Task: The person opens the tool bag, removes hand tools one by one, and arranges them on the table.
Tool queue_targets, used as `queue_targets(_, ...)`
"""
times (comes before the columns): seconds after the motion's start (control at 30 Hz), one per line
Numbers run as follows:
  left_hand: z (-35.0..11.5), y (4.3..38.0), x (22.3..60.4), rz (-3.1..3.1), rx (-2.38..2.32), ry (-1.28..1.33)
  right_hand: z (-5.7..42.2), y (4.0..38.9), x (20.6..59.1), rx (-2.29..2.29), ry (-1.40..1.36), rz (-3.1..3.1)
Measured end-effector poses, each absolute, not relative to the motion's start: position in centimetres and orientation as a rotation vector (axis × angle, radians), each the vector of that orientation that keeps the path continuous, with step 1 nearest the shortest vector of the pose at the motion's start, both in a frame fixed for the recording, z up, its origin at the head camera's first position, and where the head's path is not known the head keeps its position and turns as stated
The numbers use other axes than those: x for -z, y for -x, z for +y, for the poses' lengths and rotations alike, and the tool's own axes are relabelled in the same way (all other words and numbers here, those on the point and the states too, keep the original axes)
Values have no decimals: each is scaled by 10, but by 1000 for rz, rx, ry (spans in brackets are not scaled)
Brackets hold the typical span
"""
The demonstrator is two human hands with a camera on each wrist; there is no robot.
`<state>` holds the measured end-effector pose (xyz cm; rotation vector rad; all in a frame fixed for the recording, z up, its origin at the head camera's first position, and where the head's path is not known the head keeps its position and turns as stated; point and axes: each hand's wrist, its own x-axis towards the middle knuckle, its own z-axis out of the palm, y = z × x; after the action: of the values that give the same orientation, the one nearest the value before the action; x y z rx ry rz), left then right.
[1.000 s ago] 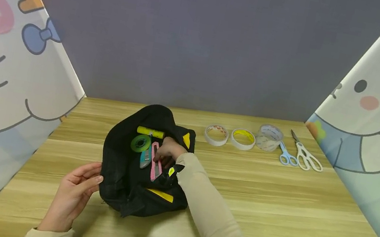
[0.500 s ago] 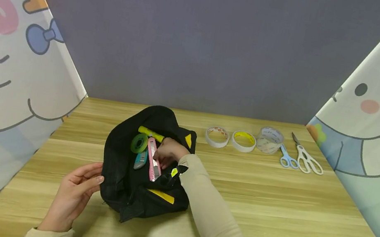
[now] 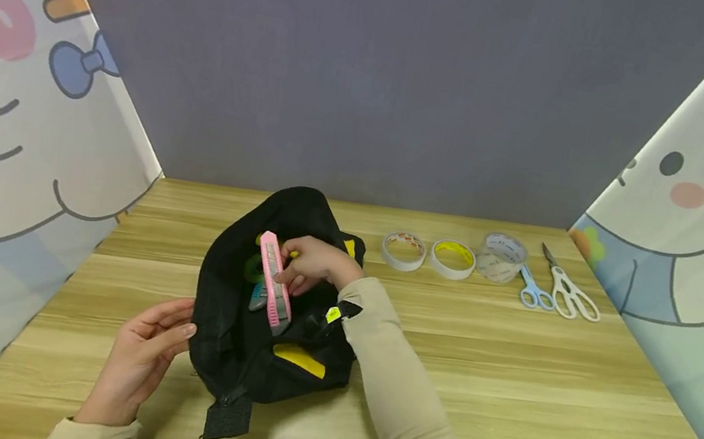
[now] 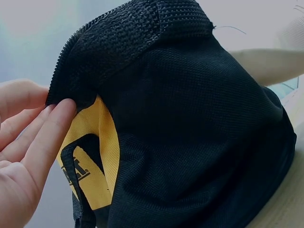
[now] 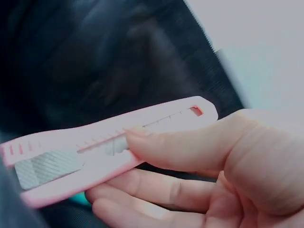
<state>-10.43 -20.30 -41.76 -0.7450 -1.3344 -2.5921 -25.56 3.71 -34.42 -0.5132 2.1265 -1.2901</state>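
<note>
A black fabric bag [image 3: 219,306] with yellow patches stands on the table with its mouth spread wide. My left hand [image 3: 148,349] pinches the bag's rim on its left side; the left wrist view shows thumb and fingers at the zippered edge [image 4: 59,76]. Over the bag's mouth my right hand [image 3: 316,264] grips a pink utility knife [image 3: 275,280], thumb on top and fingers beneath in the right wrist view. Below the knife, inside the bag, a teal cutter [image 3: 258,297] and a green tape roll [image 3: 254,269] are partly hidden.
To the bag's right, a row lies along the table's back: two white tape rolls [image 3: 401,265] [image 3: 451,272], a clear tape roll [image 3: 499,267], blue-handled scissors [image 3: 535,295] and white-handled scissors [image 3: 567,290]. A grey panel [image 3: 375,83] rises behind.
My right hand has lifted the pink utility knife from the bag's bottom up toward its mouth. A strap end of the bag has dropped lower at the front. The left hand keeps its hold.
</note>
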Motion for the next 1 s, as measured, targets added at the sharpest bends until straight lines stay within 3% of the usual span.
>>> queue_targets(0.37,-203,106,417,-1324,2608,760,62,239,299,1607,698,2068)
queue_targets(0.67,-201,104,420,-1366,2604,723,90,224,313,1969,683,2011)
queue_targets(1.0,-203,106,420,-1342,2600,771,135,216,315,2056,616,2074)
